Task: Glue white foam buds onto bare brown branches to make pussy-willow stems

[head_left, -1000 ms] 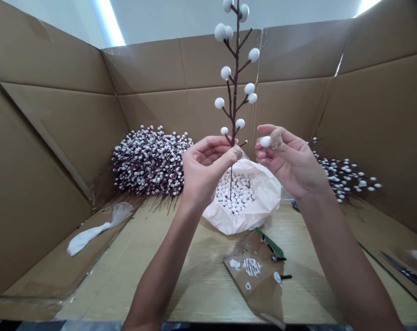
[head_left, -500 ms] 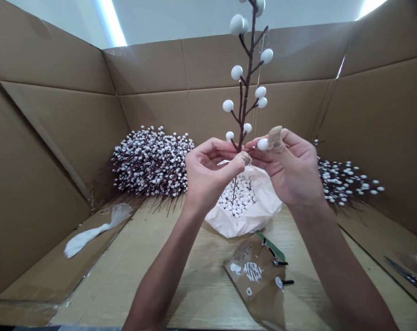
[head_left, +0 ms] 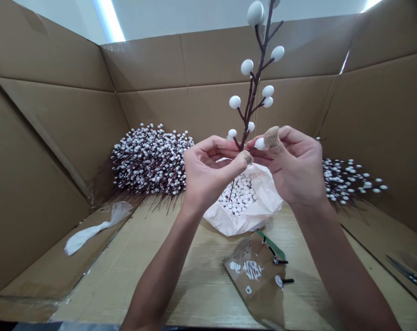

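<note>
My left hand (head_left: 210, 168) pinches the lower stem of an artificial berry branch (head_left: 253, 92), brown with white balls on its short twigs. The branch stands upright, leaning a little right at the top, and its upper end leaves the frame. My right hand (head_left: 296, 168) holds a loose white berry (head_left: 259, 144) between thumb and fingers, close beside a short twig low on the stem. Whether the berry touches the twig tip I cannot tell. Tan tape wraps both thumbs. Below the hands lies a white plastic bag (head_left: 263, 207) full of white berries (head_left: 241, 193).
A big pile of berry branches (head_left: 153, 161) lies at the left back, a smaller pile (head_left: 349, 181) at the right. Scissors (head_left: 408, 274) rest at the right edge. A cardboard piece with white smears (head_left: 259, 285) lies in front; a white net-like strip (head_left: 91, 234) is at left. Cardboard walls (head_left: 215, 59) surround the table.
The branch's top has tilted to the right and come slightly nearer. The berry in my right hand has moved a little left, closer to the stem.
</note>
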### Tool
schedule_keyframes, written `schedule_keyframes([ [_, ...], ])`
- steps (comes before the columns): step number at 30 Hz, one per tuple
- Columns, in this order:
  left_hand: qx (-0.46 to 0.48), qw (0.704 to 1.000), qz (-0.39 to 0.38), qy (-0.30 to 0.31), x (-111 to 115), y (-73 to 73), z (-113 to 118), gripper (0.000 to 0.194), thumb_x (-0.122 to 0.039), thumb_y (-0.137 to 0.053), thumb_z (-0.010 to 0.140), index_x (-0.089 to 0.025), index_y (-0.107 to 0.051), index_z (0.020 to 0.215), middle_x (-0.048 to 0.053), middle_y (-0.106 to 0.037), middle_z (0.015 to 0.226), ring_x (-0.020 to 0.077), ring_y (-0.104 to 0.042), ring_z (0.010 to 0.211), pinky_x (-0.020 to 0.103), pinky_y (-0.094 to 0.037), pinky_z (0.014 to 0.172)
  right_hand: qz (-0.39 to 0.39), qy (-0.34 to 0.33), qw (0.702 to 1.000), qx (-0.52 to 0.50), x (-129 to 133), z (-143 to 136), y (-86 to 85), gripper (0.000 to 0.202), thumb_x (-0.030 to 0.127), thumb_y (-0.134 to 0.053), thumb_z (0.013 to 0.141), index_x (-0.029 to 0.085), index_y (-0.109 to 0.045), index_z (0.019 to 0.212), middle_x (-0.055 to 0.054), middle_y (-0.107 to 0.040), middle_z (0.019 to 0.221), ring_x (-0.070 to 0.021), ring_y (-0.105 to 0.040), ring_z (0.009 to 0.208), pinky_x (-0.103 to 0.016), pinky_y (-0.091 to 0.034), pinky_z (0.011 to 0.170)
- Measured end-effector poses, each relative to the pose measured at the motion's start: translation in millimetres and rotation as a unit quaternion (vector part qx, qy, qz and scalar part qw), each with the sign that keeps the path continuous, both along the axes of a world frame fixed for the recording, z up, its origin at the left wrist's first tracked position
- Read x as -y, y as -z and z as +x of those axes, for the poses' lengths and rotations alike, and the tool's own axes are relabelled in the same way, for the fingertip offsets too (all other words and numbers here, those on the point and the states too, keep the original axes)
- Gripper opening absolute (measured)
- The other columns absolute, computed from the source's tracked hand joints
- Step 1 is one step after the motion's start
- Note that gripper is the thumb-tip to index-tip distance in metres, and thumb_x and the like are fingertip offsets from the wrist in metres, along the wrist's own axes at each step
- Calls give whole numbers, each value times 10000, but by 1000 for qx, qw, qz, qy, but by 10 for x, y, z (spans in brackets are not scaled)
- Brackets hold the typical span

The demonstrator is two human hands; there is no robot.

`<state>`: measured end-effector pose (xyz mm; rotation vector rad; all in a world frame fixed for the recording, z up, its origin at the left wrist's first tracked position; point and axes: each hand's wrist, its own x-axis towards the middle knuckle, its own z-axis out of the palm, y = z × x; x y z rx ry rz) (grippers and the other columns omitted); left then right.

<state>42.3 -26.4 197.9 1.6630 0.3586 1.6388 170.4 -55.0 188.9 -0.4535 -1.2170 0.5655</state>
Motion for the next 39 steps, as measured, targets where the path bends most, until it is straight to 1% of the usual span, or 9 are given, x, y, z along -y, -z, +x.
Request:
schedule_keyframes([
  [4, -8, 1000, 6, 12, -12, -10, -9, 131, -145, -760, 599, -169, -649, 665, -14, -668, 633, 112, -640, 570, 238, -574, 560, -8, 12, 1000, 2, -6, 2, 4, 210, 380, -735, 756, 201, -627, 739, 3, -699, 759, -176, -703, 780, -357, -605, 769],
  [10, -24, 1000, -6, 0, -33, -7, -15, 168, -216, -794, 600, -171, -669, 704, 6, -689, 664, 143, -665, 606, 272, -588, 580, -17, 34, 999, -8, -44, -15, 34, 225, 410, -735, 747, 206, -640, 755, -12, -704, 775, -189, -703, 799, -362, -608, 748],
  [13, -19, 1000, -3, 3, -31, 2, -13, 193, -236, -804, 596, -171, -681, 730, 10, -698, 676, 143, -667, 603, 274, -593, 586, -15, 33, 999, -19, -76, -20, 51, 226, 409, -737, 745, 202, -649, 770, -16, -708, 786, -193, -704, 810, -365, -608, 742],
  [17, -15, 1000, 0, 1, -25, 5, -12, 207, -264, -808, 604, -172, -691, 748, 17, -711, 697, 144, -670, 608, 274, -596, 592, -3, 13, 999, -30, -98, -23, 61, 183, 363, -740, 754, 194, -669, 758, -19, -709, 775, -196, -706, 803, -367, -612, 729],
  [20, -12, 1000, 7, 2, -34, 9, -7, 206, -258, -806, 610, -171, -694, 760, 18, -715, 708, 142, -672, 611, 269, -597, 591, 5, 4, 999, -39, -106, -28, 67, 179, 355, -742, 753, 188, -679, 746, -21, -710, 781, -197, -707, 794, -373, -613, 732],
  [27, -11, 1000, -5, -9, -77, 22, 16, 207, -270, -807, 612, -167, -692, 750, 20, -711, 703, 142, -670, 616, 271, -599, 598, -15, 27, 999, -38, -147, -46, 93, 243, 426, -750, 723, 200, -665, 740, -15, -709, 789, -190, -704, 798, -377, -604, 769],
  [31, -3, 1000, -8, -3, -94, 27, 31, 180, -245, -798, 621, -164, -691, 741, 22, -708, 707, 139, -668, 628, 266, -597, 607, -8, 22, 999, -40, -171, -43, 106, 232, 418, -751, 725, 202, -668, 737, -15, -705, 793, -184, -701, 775, -378, -603, 762],
  [39, -5, 1000, -4, -14, -98, 33, 42, 165, -249, -788, 632, -166, -693, 739, 21, -710, 719, 137, -666, 630, 265, -598, 610, -13, 34, 999, -33, -173, -45, 110, 217, 410, -744, 732, 210, -659, 738, -4, -704, 801, -172, -697, 770, -375, -597, 772],
])
